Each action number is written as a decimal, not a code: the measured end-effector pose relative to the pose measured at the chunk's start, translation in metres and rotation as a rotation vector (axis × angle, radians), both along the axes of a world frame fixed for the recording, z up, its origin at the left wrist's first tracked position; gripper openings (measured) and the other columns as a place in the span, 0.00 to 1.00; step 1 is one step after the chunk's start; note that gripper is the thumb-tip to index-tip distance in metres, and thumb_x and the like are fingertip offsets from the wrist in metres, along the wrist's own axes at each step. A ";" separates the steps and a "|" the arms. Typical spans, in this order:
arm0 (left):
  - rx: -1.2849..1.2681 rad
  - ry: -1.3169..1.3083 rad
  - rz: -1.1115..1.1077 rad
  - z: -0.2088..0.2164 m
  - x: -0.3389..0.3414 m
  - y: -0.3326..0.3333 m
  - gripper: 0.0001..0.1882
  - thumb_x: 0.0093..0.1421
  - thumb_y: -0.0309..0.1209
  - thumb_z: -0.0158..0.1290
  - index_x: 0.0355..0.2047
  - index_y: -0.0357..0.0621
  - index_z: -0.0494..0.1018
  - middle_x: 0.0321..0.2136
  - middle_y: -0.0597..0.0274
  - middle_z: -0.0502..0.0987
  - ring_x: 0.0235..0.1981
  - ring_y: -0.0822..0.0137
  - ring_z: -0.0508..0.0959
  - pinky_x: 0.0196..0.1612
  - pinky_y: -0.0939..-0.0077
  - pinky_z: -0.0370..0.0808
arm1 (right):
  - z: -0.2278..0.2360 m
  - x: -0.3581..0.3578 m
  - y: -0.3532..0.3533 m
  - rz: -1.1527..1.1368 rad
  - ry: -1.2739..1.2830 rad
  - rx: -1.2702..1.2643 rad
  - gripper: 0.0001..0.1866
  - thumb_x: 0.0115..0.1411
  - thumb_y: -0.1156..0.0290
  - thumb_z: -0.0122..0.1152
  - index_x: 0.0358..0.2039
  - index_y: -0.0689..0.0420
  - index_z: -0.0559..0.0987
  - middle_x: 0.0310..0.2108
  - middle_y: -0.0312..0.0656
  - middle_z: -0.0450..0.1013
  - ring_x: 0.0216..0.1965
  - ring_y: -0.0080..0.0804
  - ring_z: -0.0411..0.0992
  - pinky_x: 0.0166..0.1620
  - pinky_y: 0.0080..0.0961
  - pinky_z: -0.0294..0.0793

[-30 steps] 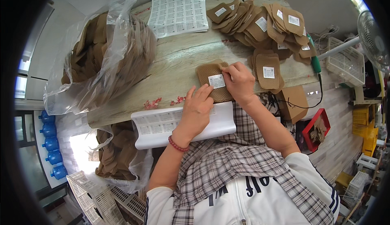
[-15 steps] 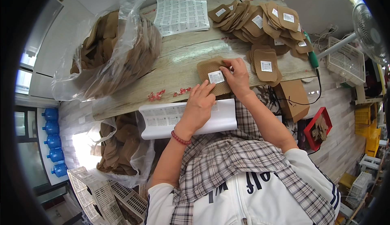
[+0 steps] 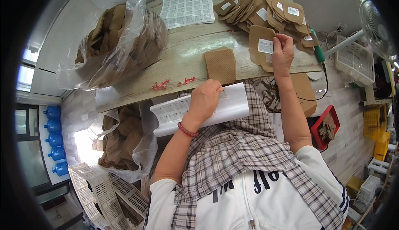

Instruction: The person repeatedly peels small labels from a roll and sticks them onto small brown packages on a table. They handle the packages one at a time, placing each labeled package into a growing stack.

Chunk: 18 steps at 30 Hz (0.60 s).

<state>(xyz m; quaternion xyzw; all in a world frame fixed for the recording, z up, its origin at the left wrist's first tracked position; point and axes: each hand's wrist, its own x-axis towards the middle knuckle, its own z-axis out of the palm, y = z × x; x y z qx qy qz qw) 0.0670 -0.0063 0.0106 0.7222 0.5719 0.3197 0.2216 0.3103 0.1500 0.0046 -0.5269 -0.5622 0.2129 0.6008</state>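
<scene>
My right hand [image 3: 283, 50] pinches the right edge of a brown textured pad [image 3: 257, 34], holding it over a small stack at the table's right. A white printed label [image 3: 266, 46] is on that pad. My left hand [image 3: 206, 97] is closed, fingertips together, at the upper edge of a curled label sheet [image 3: 171, 113] across my lap. Whether a loose label is between those fingers is hidden. Just beyond it, an unlabelled brown pad [image 3: 220, 66] lies at the table's near edge.
Several labelled pads [image 3: 259, 14] are heaped at the back right, beside a green-handled corded tool [image 3: 319, 54]. A clear plastic bag [image 3: 124, 59] full of brown pads stands on the left. More label sheets [image 3: 187, 5] lie at the back. A red tray [image 3: 337, 120] is lower right.
My right hand has carried the labelled pad from the near middle to the stack on the right. My left hand has drawn back onto the label sheet. A plain pad now shows in the middle.
</scene>
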 end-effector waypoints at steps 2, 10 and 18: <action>0.000 -0.067 0.035 -0.010 0.007 -0.004 0.07 0.62 0.29 0.52 0.31 0.38 0.74 0.28 0.52 0.74 0.32 0.50 0.76 0.36 0.61 0.72 | 0.018 0.018 0.004 -0.189 -0.535 0.007 0.22 0.61 0.75 0.60 0.56 0.58 0.70 0.46 0.51 0.75 0.48 0.49 0.74 0.49 0.35 0.75; -0.093 -0.109 0.044 -0.029 0.024 -0.015 0.08 0.61 0.30 0.54 0.32 0.38 0.77 0.27 0.53 0.76 0.30 0.53 0.78 0.34 0.63 0.72 | -0.009 -0.038 -0.128 0.588 -0.655 -0.020 0.07 0.52 0.72 0.69 0.33 0.52 0.83 0.32 0.38 0.76 0.37 0.39 0.76 0.40 0.32 0.75; -0.252 -0.131 0.056 -0.044 -0.004 -0.040 0.08 0.60 0.30 0.55 0.34 0.38 0.79 0.28 0.56 0.78 0.29 0.59 0.79 0.34 0.69 0.73 | -0.059 -0.033 -0.153 0.523 -0.560 0.099 0.07 0.47 0.74 0.70 0.29 0.52 0.83 0.30 0.35 0.76 0.30 0.34 0.75 0.33 0.28 0.75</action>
